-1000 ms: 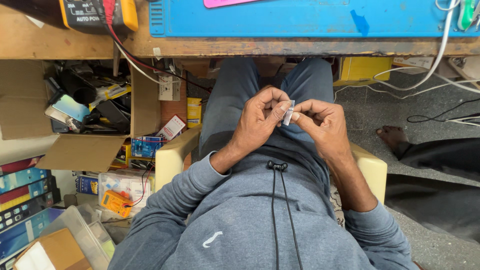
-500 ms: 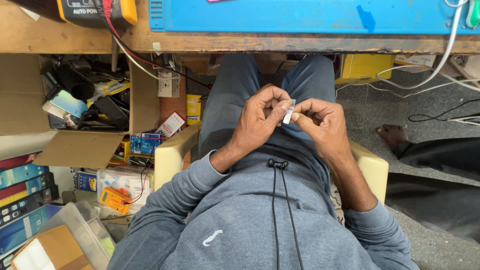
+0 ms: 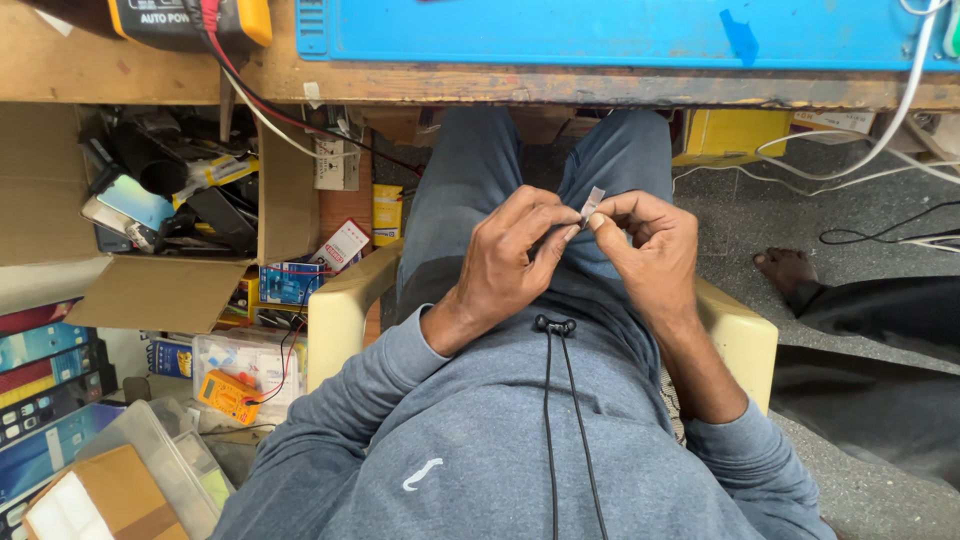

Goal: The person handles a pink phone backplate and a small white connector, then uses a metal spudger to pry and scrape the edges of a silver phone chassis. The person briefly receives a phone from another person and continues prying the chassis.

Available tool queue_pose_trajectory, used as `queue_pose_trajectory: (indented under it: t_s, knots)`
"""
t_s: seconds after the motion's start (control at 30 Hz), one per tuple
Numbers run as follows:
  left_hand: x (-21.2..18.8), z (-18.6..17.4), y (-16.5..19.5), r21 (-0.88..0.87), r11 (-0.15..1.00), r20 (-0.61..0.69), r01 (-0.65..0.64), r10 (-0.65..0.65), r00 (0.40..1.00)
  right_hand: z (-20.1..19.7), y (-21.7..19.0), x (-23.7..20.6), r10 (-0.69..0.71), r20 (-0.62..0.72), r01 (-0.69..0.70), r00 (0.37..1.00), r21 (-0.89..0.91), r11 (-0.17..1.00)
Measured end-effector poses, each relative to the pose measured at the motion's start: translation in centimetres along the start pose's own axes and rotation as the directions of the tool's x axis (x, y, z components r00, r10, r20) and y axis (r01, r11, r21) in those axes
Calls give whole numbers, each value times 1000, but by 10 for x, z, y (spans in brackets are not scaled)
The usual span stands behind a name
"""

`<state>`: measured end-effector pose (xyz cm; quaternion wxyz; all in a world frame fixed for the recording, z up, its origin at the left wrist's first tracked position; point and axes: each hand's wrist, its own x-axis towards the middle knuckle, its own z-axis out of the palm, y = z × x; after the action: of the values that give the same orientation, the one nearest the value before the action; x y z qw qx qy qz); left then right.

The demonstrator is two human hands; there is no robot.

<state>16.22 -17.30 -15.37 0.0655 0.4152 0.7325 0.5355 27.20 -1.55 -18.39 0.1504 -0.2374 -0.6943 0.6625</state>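
Observation:
I sit in a cream plastic chair (image 3: 340,310) and look down at my lap. My left hand (image 3: 510,260) and my right hand (image 3: 645,245) meet over my thighs. Between their fingertips they pinch a small pale strip (image 3: 592,201), which sticks up from the fingers. Both hands grip it, the left from the left side and the right from the right. What the strip is made of is too small to tell. A black cord (image 3: 555,400) hangs down my grey sweatshirt below the hands.
A wooden bench edge (image 3: 600,88) with a blue mat (image 3: 620,30) runs across the top. An open cardboard box (image 3: 150,200) of parts, stacked boxes and an orange meter (image 3: 228,395) lie at the left. Another person's bare foot (image 3: 790,270) and white cables (image 3: 850,160) are at the right.
The view has shifted slightly downward, so less of the bench top shows. Both hands stay together on the small strip in much the same pose.

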Motion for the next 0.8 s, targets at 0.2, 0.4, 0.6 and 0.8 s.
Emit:
queue_pose_trajectory:
  t_s: [0.2, 0.4, 0.6, 0.8]
  knots:
    - [5, 2, -1, -28, 998, 26, 47, -47, 999, 5, -4, -1, -60, -36, 56, 998, -100, 993]
    - [6, 5, -3, -11, 998, 32, 59, -59, 998, 8, -11, 1, -141, -55, 122, 988, -261, 958]
    - [11, 7, -10, 42, 997, 43, 65, -67, 997, 14, -18, 1, -288, -38, 236, 957, -475, 848]
    - [15, 8, -15, 71, 996, 56, 56, -60, 997, 16, -18, 1, -344, -5, 288, 939, -540, 791]
